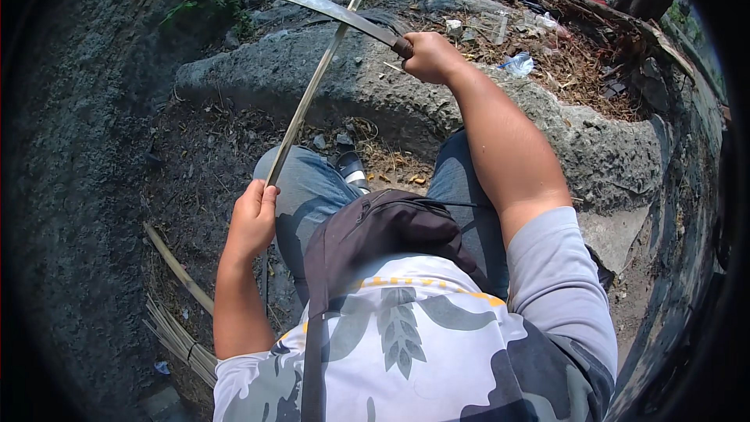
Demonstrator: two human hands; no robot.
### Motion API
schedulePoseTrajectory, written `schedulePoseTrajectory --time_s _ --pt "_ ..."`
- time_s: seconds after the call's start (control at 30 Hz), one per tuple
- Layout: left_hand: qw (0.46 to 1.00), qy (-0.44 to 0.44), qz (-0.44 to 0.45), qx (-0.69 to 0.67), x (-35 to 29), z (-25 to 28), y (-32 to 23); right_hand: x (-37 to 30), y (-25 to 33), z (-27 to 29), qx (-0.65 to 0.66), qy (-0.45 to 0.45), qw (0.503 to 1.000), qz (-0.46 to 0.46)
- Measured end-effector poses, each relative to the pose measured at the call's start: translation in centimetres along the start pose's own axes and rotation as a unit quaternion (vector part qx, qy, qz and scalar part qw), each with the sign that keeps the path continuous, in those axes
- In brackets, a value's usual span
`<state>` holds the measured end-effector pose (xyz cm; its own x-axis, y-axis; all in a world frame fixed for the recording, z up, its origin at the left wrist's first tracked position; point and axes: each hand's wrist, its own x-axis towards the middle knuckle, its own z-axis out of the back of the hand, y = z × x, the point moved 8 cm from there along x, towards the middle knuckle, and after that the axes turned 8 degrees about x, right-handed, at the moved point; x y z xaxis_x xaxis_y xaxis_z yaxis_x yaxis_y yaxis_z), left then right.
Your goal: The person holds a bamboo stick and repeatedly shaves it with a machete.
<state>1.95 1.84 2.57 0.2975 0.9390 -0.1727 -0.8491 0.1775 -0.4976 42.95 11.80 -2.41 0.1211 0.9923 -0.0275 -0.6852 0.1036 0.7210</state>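
My right hand is closed round the dark handle of a long curved machete. Its blade points to the left and crosses the upper part of a long, narrow bamboo strip. Whether blade and strip touch, I cannot tell. The strip slants from my left hand up toward the far side, over my left knee. My left fingers are wrapped round its near end, with the thumb laid along it.
A rough stone ledge runs across in front of my knees. Beyond it lie dry leaves and plastic litter. At my left are a bundle of thin sticks and a bamboo piece. A dark bag rests on my lap.
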Motion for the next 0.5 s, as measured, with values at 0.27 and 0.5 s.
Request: schedulePoseTrajectory --time_s 0.27,0.5 --pt "0.998 0.003 0.009 -0.060 2.1 -1.4 -0.1 -5.3 9.2 -4.1 -0.129 0.097 0.968 0.191" --pt "1.000 -0.002 -0.010 0.027 1.0 -0.6 -1.4 -1.4 1.6 -0.2 -0.029 0.005 0.999 0.040"
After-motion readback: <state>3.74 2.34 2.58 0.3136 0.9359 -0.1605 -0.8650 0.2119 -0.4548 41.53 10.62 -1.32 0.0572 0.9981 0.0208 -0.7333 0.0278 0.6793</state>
